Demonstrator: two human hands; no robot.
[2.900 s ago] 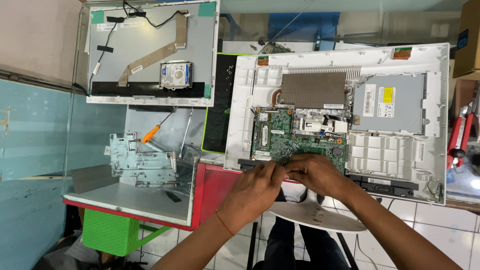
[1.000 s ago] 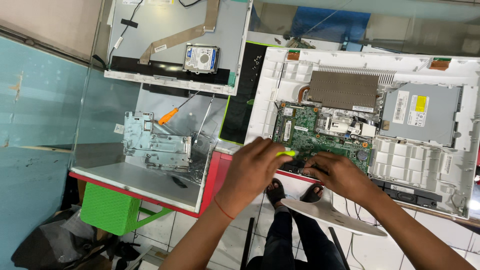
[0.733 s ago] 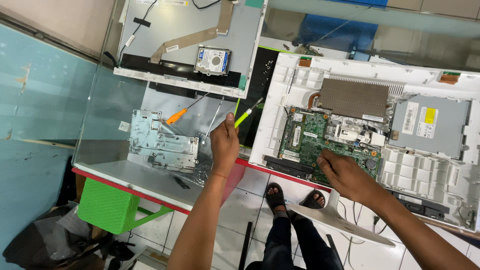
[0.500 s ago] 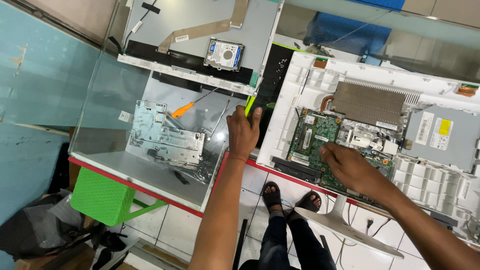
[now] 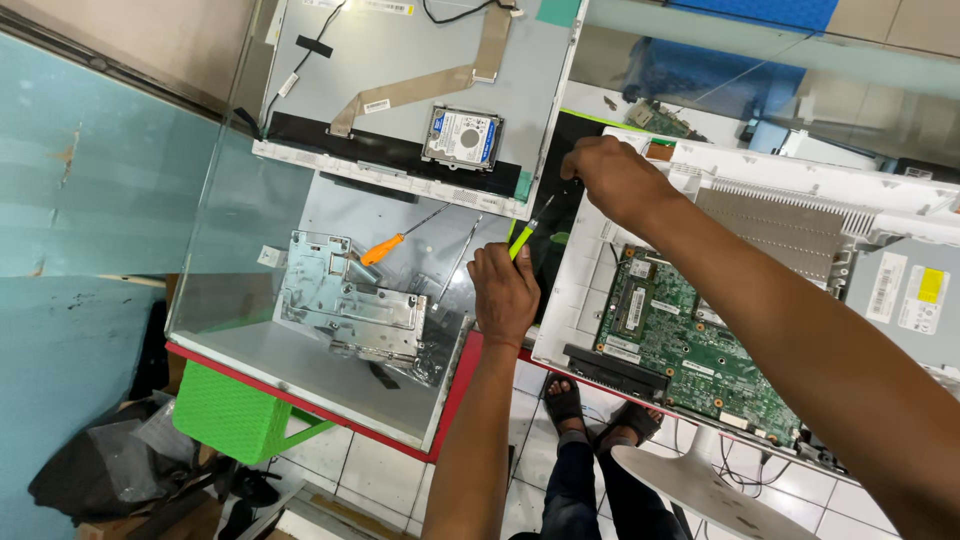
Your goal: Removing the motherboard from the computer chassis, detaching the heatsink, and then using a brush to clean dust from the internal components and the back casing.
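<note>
Gripping a slim green-handled screwdriver (image 5: 527, 233), left hand (image 5: 505, 295) fingers closed; right hand (image 5: 612, 180) fingers pinched at its metal tip.

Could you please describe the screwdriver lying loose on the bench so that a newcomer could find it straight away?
Start at the grey display panel at top left, with a hard drive resting on it. Just below its edge lies a metal bracket; the orange screwdriver rests slanted at its upper corner. Its handle is orange, while the green screwdriver is in the left hand.

Orange screwdriver (image 5: 382, 249), metal bracket (image 5: 350, 305) crowd glass shelf (image 5: 300, 365); front strip free.
</note>
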